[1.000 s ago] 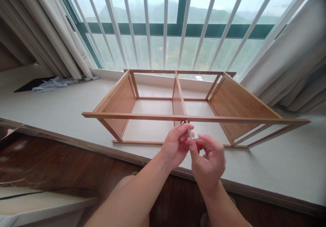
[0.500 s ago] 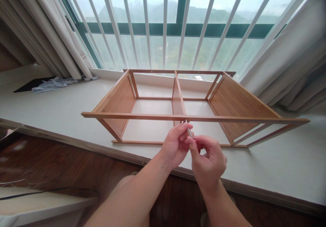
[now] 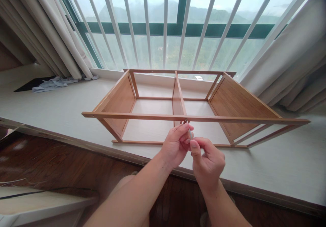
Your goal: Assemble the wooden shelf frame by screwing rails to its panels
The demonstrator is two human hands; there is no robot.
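Observation:
A wooden shelf frame (image 3: 142,117) lies on its side on a white ledge, its middle shelf (image 3: 180,94) meeting the near rail. At that joint sits a small metal bolt head (image 3: 186,121). My left hand (image 3: 178,143) is closed with thumb and fingers around a thin metal Allen key (image 3: 190,133), whose upper end meets the bolt. Just below and to the right, my right hand (image 3: 207,159) pinches at the lower end of the key, partly hiding it behind the thumb and fingers.
The white ledge (image 3: 63,115) runs under the window, which has white bars (image 3: 165,26). Crumpled pale material (image 3: 54,83) and a flat black item (image 3: 33,84) lie at the left. Curtains (image 3: 292,67) hang on both sides. A white furniture edge (image 3: 51,206) stands lower left.
My right fingers have shifted slightly at the lower end of the Allen key, and the key's angle has changed a little. My left hand and the frame stay nearly still.

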